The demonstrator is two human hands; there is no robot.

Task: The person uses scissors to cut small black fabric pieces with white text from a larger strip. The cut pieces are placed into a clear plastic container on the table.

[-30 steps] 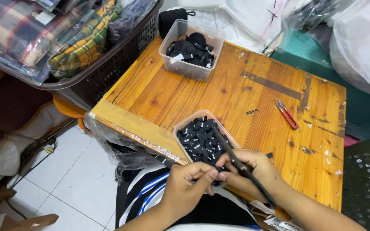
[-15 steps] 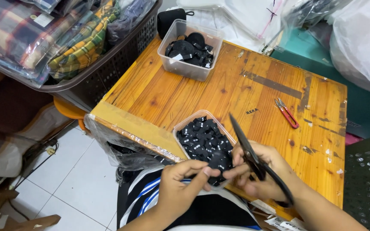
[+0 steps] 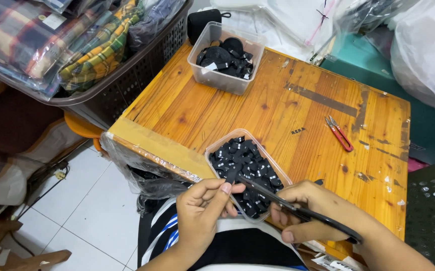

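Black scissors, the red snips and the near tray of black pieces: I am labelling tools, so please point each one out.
black scissors (image 3: 278, 199), head view, on the blades.
red snips (image 3: 339, 133), head view, on the red handles.
near tray (image 3: 210, 153), head view, on its left rim.

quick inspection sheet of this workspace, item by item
surface: worn wooden table, front edge taped.
job's things: black scissors; black strap piece; near tub of small black pieces.
clutter: far tub of black strap; red snips.
grippers: left hand pinches the strap piece; right hand grips the scissors.
cables: cord on the floor.
surroundings: basket of bagged plaid fabric; plastic bags.
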